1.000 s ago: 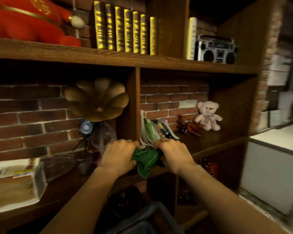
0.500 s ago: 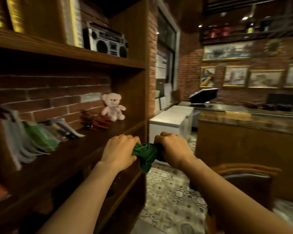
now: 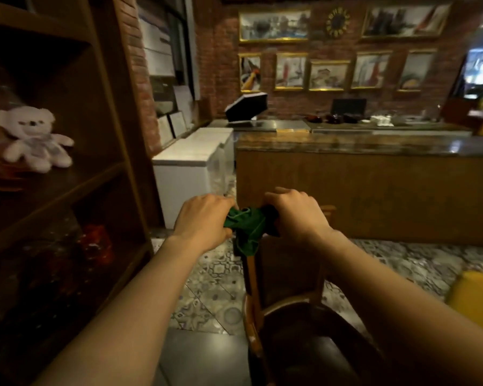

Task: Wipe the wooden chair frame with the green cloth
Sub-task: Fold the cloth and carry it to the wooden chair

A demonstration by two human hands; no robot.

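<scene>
Both hands out in front at mid-view, green cloth (image 3: 244,229) bunched between them. Left hand (image 3: 204,221) curled shut on the cloth's left edge, knuckles up; right hand (image 3: 296,215) likewise closed on the right edge, fingers folded under and mostly hidden. Loose tail of cloth hanging down from the bunch. Wooden chair frame (image 3: 252,285) directly below and slightly ahead — top rail apparently just behind the right hand, though the hand and cloth cover the contact, so touching or merely close cannot be told. Left upright of the chair back running from under the cloth's tail down toward the viewer, long axis near vertical in view, curving out at the bottom into the arm and the dark seat (image 3: 318,349). Cloth tail overlapping the head of that upright. Right hand nearer the top rail; left hand nearer the upright. Judged step: cloth gathered, wiping of the frame not yet clearly begun. Coming move probably turns on lowering the bunch onto the upright and drawing it down along the wood — grip already closed enough, no regrasp evident as needed. Surroundings: wooden shelf unit (image 3: 103,174) at left with a teddy bear (image 3: 34,137), bar counter (image 3: 374,168) beyond, patterned tile floor (image 3: 215,277) beneath. View soft with blur; fine detail unreliable.
</scene>
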